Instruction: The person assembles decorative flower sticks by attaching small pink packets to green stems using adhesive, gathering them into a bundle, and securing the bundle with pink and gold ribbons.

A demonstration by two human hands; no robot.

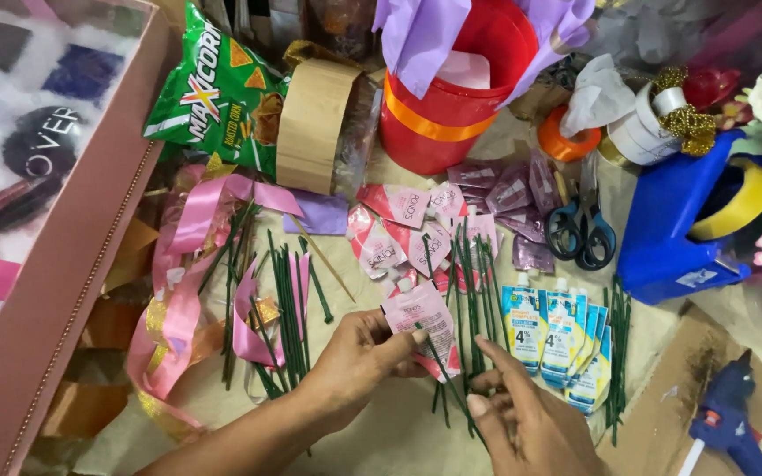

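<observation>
Hands (359,357) (522,419) pinch pink sachet (421,317) — seemingly onto green stick (443,379).

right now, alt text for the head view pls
Two bare hands work at a cluttered craft table: the left hand pinches a pink sachet against a green floral stick that the right hand touches. Blue scissors lie beyond.

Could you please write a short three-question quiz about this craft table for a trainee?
1. True or false: the left hand holds a pink sachet.
2. What does the right hand pinch? A) scissors B) a thin green stick C) ribbon
3. Which tool lies at the lower right, away from both hands?

Key: 1 true. 2 B. 3 the blue glue gun.
</observation>
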